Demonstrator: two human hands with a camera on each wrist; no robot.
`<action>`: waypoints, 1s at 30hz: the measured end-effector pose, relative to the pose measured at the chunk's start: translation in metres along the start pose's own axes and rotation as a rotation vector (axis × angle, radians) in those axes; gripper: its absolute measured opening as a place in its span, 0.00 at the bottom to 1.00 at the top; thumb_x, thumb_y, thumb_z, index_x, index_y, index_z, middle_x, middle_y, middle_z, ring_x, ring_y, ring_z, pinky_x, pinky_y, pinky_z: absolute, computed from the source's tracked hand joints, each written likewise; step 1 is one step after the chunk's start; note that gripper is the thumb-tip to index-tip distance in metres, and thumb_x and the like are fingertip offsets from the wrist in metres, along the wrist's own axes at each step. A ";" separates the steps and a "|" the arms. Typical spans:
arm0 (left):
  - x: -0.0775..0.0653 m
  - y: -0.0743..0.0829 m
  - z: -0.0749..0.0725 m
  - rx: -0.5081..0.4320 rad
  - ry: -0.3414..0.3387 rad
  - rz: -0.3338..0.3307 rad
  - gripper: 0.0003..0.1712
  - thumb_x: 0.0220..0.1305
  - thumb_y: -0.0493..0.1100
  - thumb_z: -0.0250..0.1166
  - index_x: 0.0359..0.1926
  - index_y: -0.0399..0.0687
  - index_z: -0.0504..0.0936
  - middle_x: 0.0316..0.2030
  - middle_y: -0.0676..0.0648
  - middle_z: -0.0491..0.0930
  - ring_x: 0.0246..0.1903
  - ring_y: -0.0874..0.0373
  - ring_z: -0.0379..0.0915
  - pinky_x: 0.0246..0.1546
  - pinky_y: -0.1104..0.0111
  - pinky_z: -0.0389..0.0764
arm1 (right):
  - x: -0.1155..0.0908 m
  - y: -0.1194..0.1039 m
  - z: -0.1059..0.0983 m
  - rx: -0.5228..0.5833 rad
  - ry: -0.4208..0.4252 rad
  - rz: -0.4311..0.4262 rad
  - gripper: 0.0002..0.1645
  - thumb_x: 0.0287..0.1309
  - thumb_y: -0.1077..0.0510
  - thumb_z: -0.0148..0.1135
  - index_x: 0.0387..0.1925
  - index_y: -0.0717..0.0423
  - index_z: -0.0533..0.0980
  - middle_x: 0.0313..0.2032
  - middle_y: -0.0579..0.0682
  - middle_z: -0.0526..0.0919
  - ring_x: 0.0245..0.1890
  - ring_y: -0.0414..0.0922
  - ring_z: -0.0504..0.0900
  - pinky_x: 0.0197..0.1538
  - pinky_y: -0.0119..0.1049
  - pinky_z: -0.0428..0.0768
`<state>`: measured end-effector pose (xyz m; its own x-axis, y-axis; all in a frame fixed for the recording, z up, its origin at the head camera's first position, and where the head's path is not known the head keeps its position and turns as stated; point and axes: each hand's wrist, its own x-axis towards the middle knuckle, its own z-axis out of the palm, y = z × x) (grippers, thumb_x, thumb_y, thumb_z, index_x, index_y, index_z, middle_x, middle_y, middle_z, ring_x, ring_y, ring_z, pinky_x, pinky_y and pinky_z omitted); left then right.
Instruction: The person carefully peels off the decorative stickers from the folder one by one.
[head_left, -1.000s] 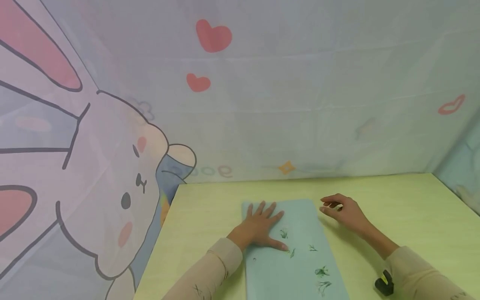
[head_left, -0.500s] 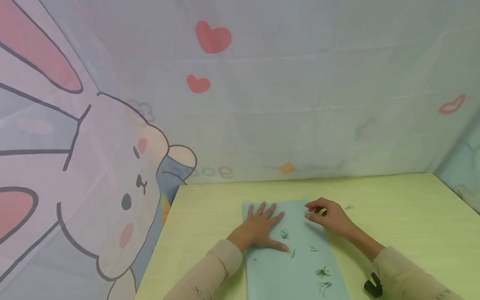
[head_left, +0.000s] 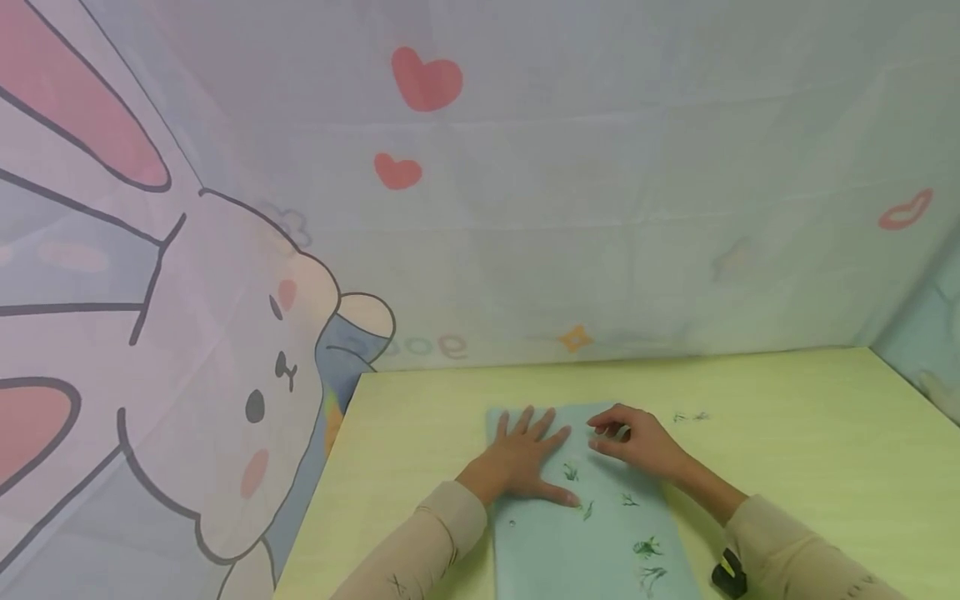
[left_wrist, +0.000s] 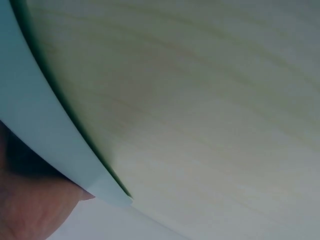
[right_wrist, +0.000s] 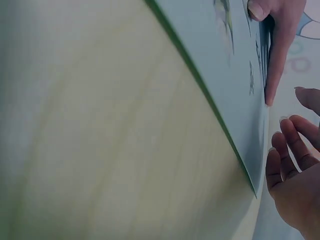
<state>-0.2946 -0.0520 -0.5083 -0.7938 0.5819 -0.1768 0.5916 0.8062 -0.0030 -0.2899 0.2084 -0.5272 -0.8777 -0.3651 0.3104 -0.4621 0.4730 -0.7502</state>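
Note:
A flat, light-blue sheet (head_left: 577, 558) with small green plant pictures lies on the pale yellow table. My left hand (head_left: 521, 462) rests on its upper left part, palm down with fingers spread. The left wrist view shows only a strip of the blue sheet (left_wrist: 55, 110) and part of the hand (left_wrist: 35, 207) at the lower left. Over the sheet's upper right corner is my right hand (head_left: 637, 437), its fingers loosely bent. Thumb and forefinger stand apart, and nothing shows between them in the head or right wrist view. Whether the hand touches the sheet is unclear.
Two small plant-like marks (head_left: 690, 417) lie on the table right of my right hand. A black item (head_left: 729, 575) sits below the right sleeve. A cloth backdrop (head_left: 525, 208) with hearts and a rabbit stands behind the table.
My right hand has moved left from beside the sheet to over its upper right corner. The small marks on the table have come into sight behind it. The left hand stays put.

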 end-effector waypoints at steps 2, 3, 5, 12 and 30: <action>0.000 0.000 0.000 0.002 0.001 0.000 0.67 0.53 0.90 0.57 0.86 0.68 0.49 0.86 0.50 0.40 0.84 0.42 0.35 0.78 0.36 0.42 | 0.000 -0.001 0.003 0.002 -0.013 -0.024 0.19 0.66 0.55 0.75 0.53 0.61 0.85 0.43 0.49 0.85 0.41 0.42 0.82 0.44 0.35 0.83; 0.000 0.000 0.001 0.001 0.000 0.001 0.67 0.53 0.90 0.57 0.86 0.68 0.49 0.86 0.49 0.40 0.84 0.42 0.34 0.78 0.36 0.42 | 0.000 -0.001 0.004 0.002 -0.022 -0.031 0.18 0.66 0.56 0.75 0.53 0.61 0.85 0.42 0.48 0.85 0.41 0.42 0.81 0.43 0.35 0.83; 0.000 0.000 0.002 -0.002 -0.003 0.000 0.67 0.53 0.90 0.57 0.86 0.68 0.48 0.86 0.49 0.40 0.84 0.42 0.34 0.78 0.36 0.42 | -0.001 -0.002 0.006 -0.001 -0.038 -0.048 0.18 0.66 0.56 0.75 0.53 0.61 0.85 0.41 0.47 0.85 0.40 0.41 0.81 0.43 0.35 0.82; 0.000 0.000 0.002 -0.013 -0.001 0.001 0.67 0.53 0.89 0.58 0.86 0.68 0.48 0.86 0.50 0.40 0.84 0.42 0.34 0.78 0.36 0.41 | 0.001 -0.004 0.012 -0.027 -0.078 -0.086 0.18 0.66 0.55 0.75 0.52 0.61 0.86 0.40 0.47 0.85 0.39 0.44 0.82 0.43 0.38 0.82; 0.000 -0.001 0.002 0.016 0.004 0.013 0.66 0.54 0.90 0.57 0.86 0.68 0.48 0.86 0.50 0.40 0.84 0.41 0.34 0.78 0.35 0.43 | 0.005 -0.007 0.022 -0.178 -0.160 -0.197 0.16 0.62 0.54 0.78 0.49 0.56 0.88 0.41 0.45 0.83 0.39 0.43 0.75 0.43 0.39 0.75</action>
<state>-0.2950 -0.0526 -0.5099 -0.7867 0.5925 -0.1734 0.6038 0.7970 -0.0164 -0.2888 0.1856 -0.5331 -0.7446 -0.5786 0.3329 -0.6484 0.5086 -0.5665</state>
